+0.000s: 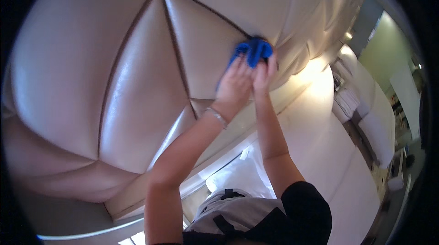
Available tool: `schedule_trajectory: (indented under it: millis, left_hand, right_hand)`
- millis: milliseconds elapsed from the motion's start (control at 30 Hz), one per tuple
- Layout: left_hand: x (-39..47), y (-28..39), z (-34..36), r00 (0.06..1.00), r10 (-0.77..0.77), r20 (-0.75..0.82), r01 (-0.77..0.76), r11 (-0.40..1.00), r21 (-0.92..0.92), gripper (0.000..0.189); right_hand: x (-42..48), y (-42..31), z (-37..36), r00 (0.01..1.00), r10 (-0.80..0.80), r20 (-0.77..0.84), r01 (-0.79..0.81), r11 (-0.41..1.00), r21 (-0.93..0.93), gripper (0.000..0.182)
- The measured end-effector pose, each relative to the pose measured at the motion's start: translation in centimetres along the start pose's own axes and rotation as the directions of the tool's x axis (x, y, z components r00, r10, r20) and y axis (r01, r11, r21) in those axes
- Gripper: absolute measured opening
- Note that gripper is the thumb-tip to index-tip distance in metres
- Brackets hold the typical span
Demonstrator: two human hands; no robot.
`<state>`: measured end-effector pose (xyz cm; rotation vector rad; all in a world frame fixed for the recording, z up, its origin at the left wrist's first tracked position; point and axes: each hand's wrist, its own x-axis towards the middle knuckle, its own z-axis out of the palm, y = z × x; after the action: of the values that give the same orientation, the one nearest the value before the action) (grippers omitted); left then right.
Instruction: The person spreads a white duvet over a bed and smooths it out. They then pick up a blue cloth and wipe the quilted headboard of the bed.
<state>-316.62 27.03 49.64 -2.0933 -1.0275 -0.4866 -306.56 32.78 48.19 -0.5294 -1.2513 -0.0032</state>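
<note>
Both my arms reach up to a large padded panel [147, 73] of glossy pale upholstery, which is divided by dark seams into triangular and diamond sections. A blue cloth [254, 51] is bunched against the panel beside the end of a dark seam. My left hand [236, 78], with a bracelet [217, 116] on its wrist, holds the cloth from the left, part of it hanging behind the hand. Close beside it, my right hand [264, 73] grips the cloth's right side. The fingertips are partly hidden by the cloth and slightly blurred.
Below the panel runs a pale ledge [226, 138]. A white-covered surface [319, 142] extends to the right, with white plastic sheeting [240, 176] near my body. Folded white textiles [347, 101] and a white cushioned piece [377, 135] lie farther right. Several small lights glow there.
</note>
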Motion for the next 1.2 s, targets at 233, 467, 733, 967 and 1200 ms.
schedule_trajectory:
  millis: [233,467,733,967,1200]
  left_hand:
    - [2.5,4.1,4.0,0.966,0.185,0.183,-0.206,0.973,0.101,0.046]
    - [1.0,3.6,3.1,0.993,0.105,0.056,-0.108,0.993,0.052,0.042]
    - [-5.4,-1.9,-7.0,0.973,-0.223,0.06,0.23,0.963,-0.142,0.042]
    - [-8.1,-8.3,-14.5,0.82,-0.461,-0.34,0.441,0.887,-0.139,0.057]
    - [-16.6,-7.5,-13.5,0.798,-0.555,-0.236,0.53,0.832,-0.166,0.052]
  right_hand:
    - [-4.0,4.6,-3.8,0.948,0.303,-0.094,-0.285,0.944,0.167,0.031]
    - [-4.9,2.3,-3.5,0.924,0.331,-0.19,-0.33,0.943,0.035,0.023]
    - [-3.0,-8.4,3.5,0.979,0.167,-0.12,-0.156,0.983,0.096,0.038]
    - [3.4,-17.2,11.4,0.959,-0.267,0.093,0.255,0.959,0.122,0.028]
    - [-3.7,-20.3,12.5,0.88,-0.323,0.348,0.342,0.94,0.008,0.024]
